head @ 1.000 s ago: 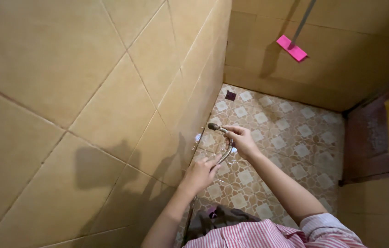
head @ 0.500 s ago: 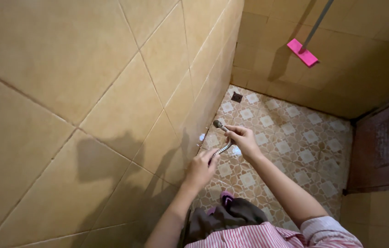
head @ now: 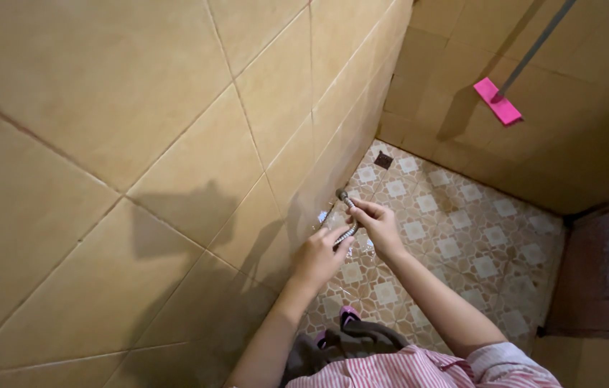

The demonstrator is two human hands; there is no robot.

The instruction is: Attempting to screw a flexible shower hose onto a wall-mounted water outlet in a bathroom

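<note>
Low down by the tiled wall, both my hands hold a thin metal flexible hose (head: 347, 231). My right hand (head: 378, 224) pinches the hose just under its metal end fitting (head: 342, 194), which points up toward the wall. My left hand (head: 319, 256) grips the hose lower down, close against the wall. A small pale fixture (head: 322, 215) shows on the wall beside the hose end; its detail is too small to make out.
Tan wall tiles (head: 175, 144) fill the left. The patterned floor (head: 462, 237) has a small dark drain (head: 383, 160) near the corner. A pink-headed mop (head: 497, 100) leans on the far wall. A dark wooden door (head: 606, 273) stands at right.
The view has shifted slightly, so hands and hose sit lower in frame. Both hands keep hold of the hose, with my left hand now closer to my right.
</note>
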